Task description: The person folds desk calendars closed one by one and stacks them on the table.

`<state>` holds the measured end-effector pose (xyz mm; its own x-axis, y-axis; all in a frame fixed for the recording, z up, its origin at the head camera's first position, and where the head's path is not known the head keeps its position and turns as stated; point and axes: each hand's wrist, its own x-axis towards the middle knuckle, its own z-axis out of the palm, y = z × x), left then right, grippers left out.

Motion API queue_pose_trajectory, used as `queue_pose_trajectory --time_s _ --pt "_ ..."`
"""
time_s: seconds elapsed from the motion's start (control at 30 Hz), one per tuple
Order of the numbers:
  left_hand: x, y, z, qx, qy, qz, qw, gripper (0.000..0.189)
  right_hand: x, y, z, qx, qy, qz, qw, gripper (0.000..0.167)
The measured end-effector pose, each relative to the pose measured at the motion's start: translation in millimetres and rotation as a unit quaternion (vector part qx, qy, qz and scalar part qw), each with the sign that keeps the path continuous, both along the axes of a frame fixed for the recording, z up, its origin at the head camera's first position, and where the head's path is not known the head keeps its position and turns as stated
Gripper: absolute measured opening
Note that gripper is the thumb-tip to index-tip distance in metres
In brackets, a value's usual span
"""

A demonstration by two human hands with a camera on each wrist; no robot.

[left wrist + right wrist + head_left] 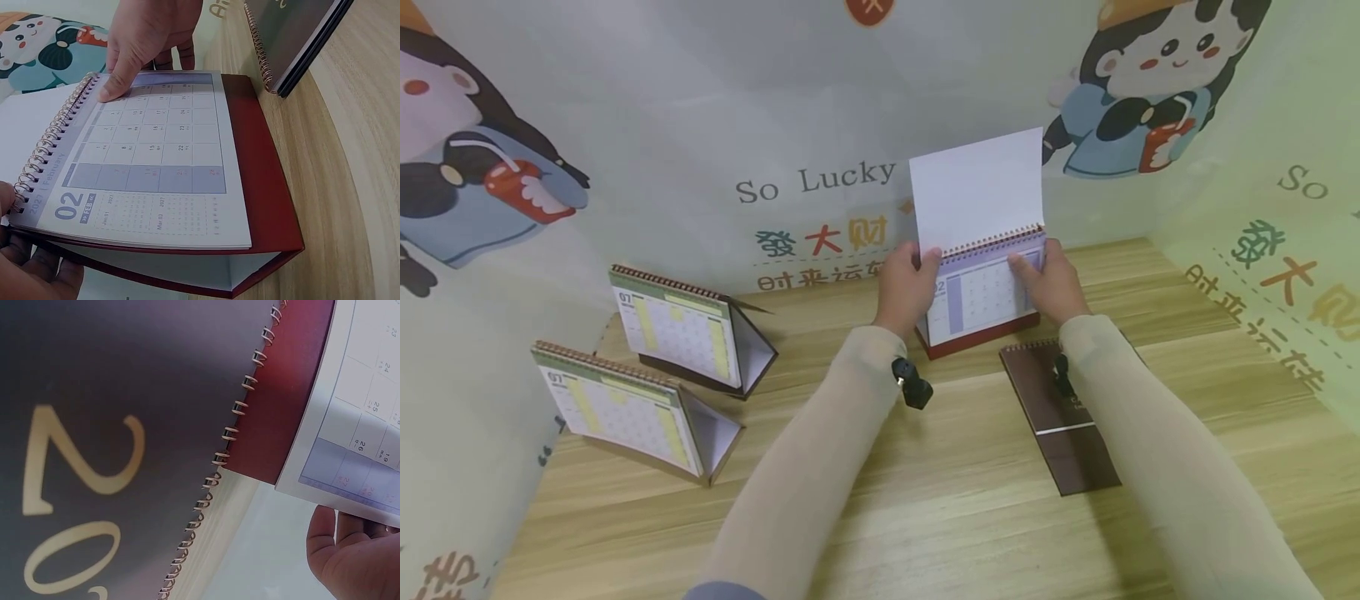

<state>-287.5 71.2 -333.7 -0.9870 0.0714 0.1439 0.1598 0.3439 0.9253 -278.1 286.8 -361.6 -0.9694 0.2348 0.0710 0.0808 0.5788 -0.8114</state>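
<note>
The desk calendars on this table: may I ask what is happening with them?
A person's left hand and right hand hold a white and purple spiral calendar with a red base by its sides. It shows February 2027, and a blank white sheet stands up above the rings. A dark brown spiral calendar lies nearer the person, partly hidden by the right sleeve. Two tent-shaped calendars with green-topped pages marked 07 stand on the left of the wood-grain table.
</note>
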Motion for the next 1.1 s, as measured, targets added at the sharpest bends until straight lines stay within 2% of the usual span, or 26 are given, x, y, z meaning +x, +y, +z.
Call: queue_pose_trajectory --time_s 0.13,0.73,1.1 --pt "0.0 0.5 -0.4 0.005 -0.006 -0.003 1.0 0.029 0.8 0.1 0.3 -0.001 0.001 0.002 1.0 0.069" --pt "-1.8 -1.7 -4.3 -0.004 0.038 -0.003 0.9993 0.027 -0.2 0.1 0.7 -0.004 0.009 0.012 0.9999 0.065" --pt "-1.8 -4.0 -5.6 -0.014 0.057 -0.015 0.9982 0.022 0.6 0.5 1.5 0.001 0.008 0.01 0.9999 0.065"
